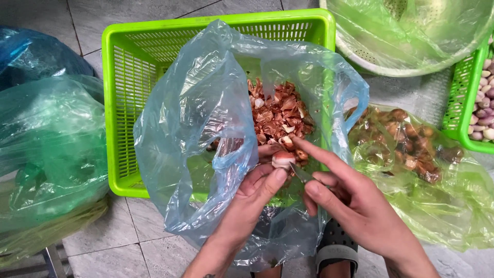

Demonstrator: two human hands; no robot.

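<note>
A: Fingers first. Your left hand is pinched around a small shallot, thumb up against its near side, the other fingers curled under it. Your right hand is closed on a small knife, index finger stretched forward along the blade's back, tip nearly on the bulb.

B: Why hold it there?

A: My read: you keep the shallot right over the mouth of the blue plastic bag, so whatever the blade lifts drops onto the pile of peels inside. The extended finger looks like it steadies the blade. The bag sits in the green basket, which props it open.

B: Where's the bulb exactly?

A: At your left fingertips, just above the near edge of the peel pile, touching the knife's tip. It's partly pale, partly pink. I can't tell how much skin is left.

B: Around it?

A: Right of your hands, a clear green bag of unpeeled shallots, just beside the blue bag. Far right, another green basket with peeled bulbs. Top right, a white colander under a clear bag. Left, a heap of bags on the tiled floor. A sandal shows below your right hand.

B: Anything in the way?

A: The blue bag's near flap rises over your left hand's side and hides part of the pile. Nothing else crowds the blade.
</note>
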